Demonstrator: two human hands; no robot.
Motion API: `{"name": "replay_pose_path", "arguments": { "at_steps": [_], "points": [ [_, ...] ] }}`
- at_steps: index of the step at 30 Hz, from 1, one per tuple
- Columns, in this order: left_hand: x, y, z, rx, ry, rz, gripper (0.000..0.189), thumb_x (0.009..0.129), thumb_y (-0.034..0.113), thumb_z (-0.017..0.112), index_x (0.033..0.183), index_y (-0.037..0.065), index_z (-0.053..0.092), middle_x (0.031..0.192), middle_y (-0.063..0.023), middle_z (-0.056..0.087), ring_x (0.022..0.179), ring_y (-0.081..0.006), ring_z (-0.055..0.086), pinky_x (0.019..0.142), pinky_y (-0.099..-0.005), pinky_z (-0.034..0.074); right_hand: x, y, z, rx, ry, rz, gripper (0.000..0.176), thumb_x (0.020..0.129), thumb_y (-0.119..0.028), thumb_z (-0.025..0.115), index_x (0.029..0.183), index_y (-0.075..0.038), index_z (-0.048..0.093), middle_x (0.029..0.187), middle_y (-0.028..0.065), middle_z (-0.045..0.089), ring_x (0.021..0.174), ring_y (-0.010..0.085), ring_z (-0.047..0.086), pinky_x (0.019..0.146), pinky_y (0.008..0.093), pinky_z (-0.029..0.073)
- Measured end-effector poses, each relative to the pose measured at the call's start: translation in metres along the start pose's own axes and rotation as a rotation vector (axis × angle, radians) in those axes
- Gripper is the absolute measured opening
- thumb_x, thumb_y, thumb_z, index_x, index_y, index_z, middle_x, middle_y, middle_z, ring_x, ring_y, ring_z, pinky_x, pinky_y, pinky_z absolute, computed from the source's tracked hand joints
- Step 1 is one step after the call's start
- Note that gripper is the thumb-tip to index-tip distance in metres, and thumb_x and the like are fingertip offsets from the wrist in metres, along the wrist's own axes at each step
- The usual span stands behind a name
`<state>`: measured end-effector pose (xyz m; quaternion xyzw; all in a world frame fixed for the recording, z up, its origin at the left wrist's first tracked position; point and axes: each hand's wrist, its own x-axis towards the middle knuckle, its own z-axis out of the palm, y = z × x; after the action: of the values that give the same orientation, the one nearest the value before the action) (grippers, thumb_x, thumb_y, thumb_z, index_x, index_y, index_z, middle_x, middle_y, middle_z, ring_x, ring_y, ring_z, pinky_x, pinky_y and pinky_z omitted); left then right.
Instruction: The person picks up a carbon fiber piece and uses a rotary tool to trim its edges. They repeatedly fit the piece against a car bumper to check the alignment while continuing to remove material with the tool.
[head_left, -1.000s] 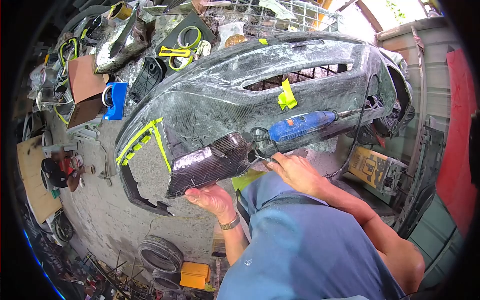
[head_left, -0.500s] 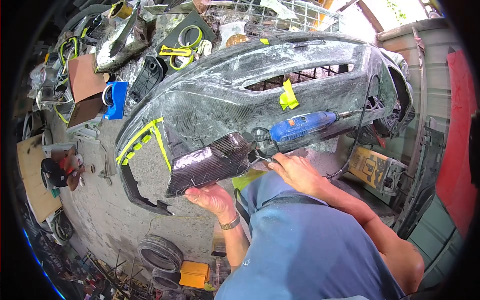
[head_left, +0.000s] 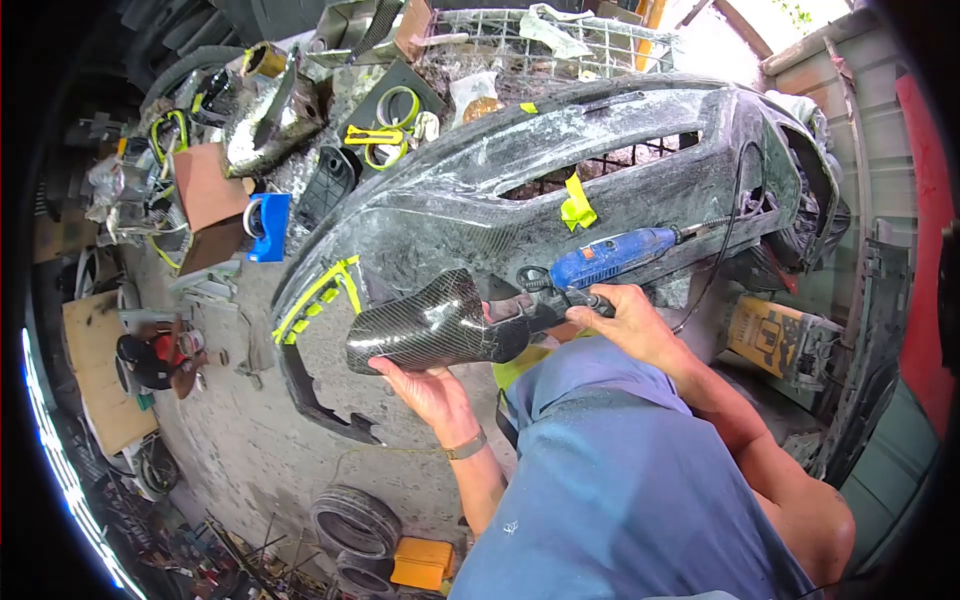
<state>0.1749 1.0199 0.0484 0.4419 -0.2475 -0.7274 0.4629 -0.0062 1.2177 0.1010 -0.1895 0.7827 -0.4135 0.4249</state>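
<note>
My left hand (head_left: 435, 398) holds a glossy black carbon-fibre piece (head_left: 425, 325) from below, at its near left edge. The piece is curved and hollow, with a woven pattern. My right hand (head_left: 630, 325) is closed round a dark-handled tool (head_left: 590, 299) at the piece's right end. Its working end is hidden, so its kind cannot be made out. Just beyond my right hand, a blue rotary tool (head_left: 612, 257) with a flexible shaft lies on the large dusty carbon-fibre bumper (head_left: 440, 230). Yellow-green tape (head_left: 577, 205) sticks to the bumper.
A blue tape dispenser (head_left: 270, 228), a yellow cutter (head_left: 374, 135) and tape rolls lie beyond the bumper. Cardboard (head_left: 212, 185) stands at left. Another person (head_left: 158, 358) is at far left. Tyres (head_left: 355, 522) and an orange box (head_left: 423, 563) lie on the floor. A printed carton (head_left: 768, 335) stands at right.
The carbon-fibre piece has been turned in my left hand, showing more of its rounded, glossy side. My right hand and its tool have moved slightly right in view, and the whole view has shifted.
</note>
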Motion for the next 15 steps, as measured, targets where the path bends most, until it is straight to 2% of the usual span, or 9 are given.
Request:
{"name": "replay_pose_path", "arguments": {
  "at_steps": [1,2,3,5,7,9,12,13,15],
  "points": [
    [0.000,0.003,0.000,0.005,-0.018,0.013,0.073,0.090,0.054,0.061,0.142,0.006,0.043,0.139,-0.0098,0.052,0.126,-0.0252,0.051,0.107,-0.0439,0.044,0.001,0.006,0.000,0.023,-0.002,-0.004,0.033,0.091,-0.023,0.068,0.111,0.002,0.059,0.078,0.0198,0.066,0.068,0.0244,0.065,0.065,0.0382,0.049],
    [0.000,0.005,0.000,-0.027,-0.023,-0.019,0.072,0.090,0.054,0.061,0.141,0.006,0.044,0.140,-0.0101,0.052,0.126,-0.0252,0.051,0.107,-0.0445,0.044,0.003,0.012,0.002,-0.075,0.059,-0.055,0.030,0.091,-0.020,0.067,0.109,0.003,0.060,0.078,0.0189,0.066,0.073,0.0305,0.067,0.067,0.0390,0.050],
    [0.001,0.008,-0.001,-0.060,-0.029,-0.052,0.072,0.090,0.054,0.061,0.141,0.006,0.045,0.140,-0.0103,0.051,0.127,-0.0252,0.050,0.107,-0.0451,0.044,0.007,0.020,0.006,-0.060,0.071,-0.073,0.030,0.091,-0.020,0.067,0.109,0.003,0.060,0.078,0.0189,0.066,0.073,0.0305,0.067,0.067,0.0390,0.050],
    [0.002,0.011,-0.003,-0.079,-0.064,-0.051,0.071,0.089,0.054,0.061,0.139,0.005,0.046,0.141,-0.0102,0.051,0.127,-0.0255,0.050,0.107,-0.0466,0.044,0.016,0.031,0.013,-0.044,0.208,-0.475,0.025,0.090,-0.019,0.067,0.102,0.003,0.063,0.075,0.0203,0.064,0.075,0.0375,0.066,0.066,0.0417,0.048],
    [0.002,0.016,-0.004,-0.097,-0.071,-0.089,0.071,0.089,0.054,0.061,0.139,0.005,0.047,0.140,-0.0105,0.052,0.126,-0.0261,0.051,0.107,-0.0485,0.044,0.016,0.030,0.010,-0.010,0.199,-0.505,0.024,0.090,-0.018,0.066,0.103,0.001,0.063,0.082,0.0232,0.064,0.083,0.0428,0.064,0.069,0.0438,0.048],
    [-0.001,0.020,-0.005,-0.109,-0.086,-0.084,0.071,0.089,0.054,0.060,0.139,0.005,0.047,0.139,-0.0101,0.052,0.125,-0.0267,0.052,0.106,-0.0499,0.044,0.008,0.011,-0.003,-0.121,-0.115,-0.124,0.029,0.090,-0.019,0.065,0.111,0.001,0.060,0.093,0.0254,0.064,0.092,0.0430,0.063,0.078,0.0441,0.049],
    [-0.005,0.024,-0.006,-0.134,-0.104,-0.094,0.068,0.089,0.053,0.061,0.138,0.006,0.049,0.140,-0.0088,0.053,0.125,-0.0266,0.052,0.106,-0.0490,0.045,0.005,-0.004,-0.007,-0.208,-0.160,-0.035,0.035,0.091,-0.021,0.065,0.119,-0.002,0.056,0.105,0.0244,0.064,0.102,0.0416,0.061,0.087,0.0440,0.048],
    [-0.005,0.026,-0.007,-0.133,-0.109,-0.086,0.068,0.089,0.053,0.061,0.138,0.006,0.049,0.140,-0.0088,0.053,0.125,-0.0266,0.052,0.106,-0.0490,0.045,0.000,-0.008,-0.007,-0.204,-0.159,-0.044,0.035,0.091,-0.021,0.065,0.119,-0.002,0.056,0.105,0.0244,0.064,0.102,0.0416,0.061,0.087,0.0440,0.048],
    [-0.007,0.027,-0.004,-0.117,-0.079,-0.064,0.067,0.089,0.052,0.061,0.138,0.007,0.049,0.139,-0.0084,0.053,0.124,-0.0259,0.053,0.106,-0.0477,0.045,-0.010,-0.009,-0.004,-0.097,0.007,-0.381,0.040,0.091,-0.026,0.066,0.122,-0.006,0.052,0.111,0.0241,0.063,0.104,0.0390,0.061,0.089,0.0454,0.048]
  ]
}}
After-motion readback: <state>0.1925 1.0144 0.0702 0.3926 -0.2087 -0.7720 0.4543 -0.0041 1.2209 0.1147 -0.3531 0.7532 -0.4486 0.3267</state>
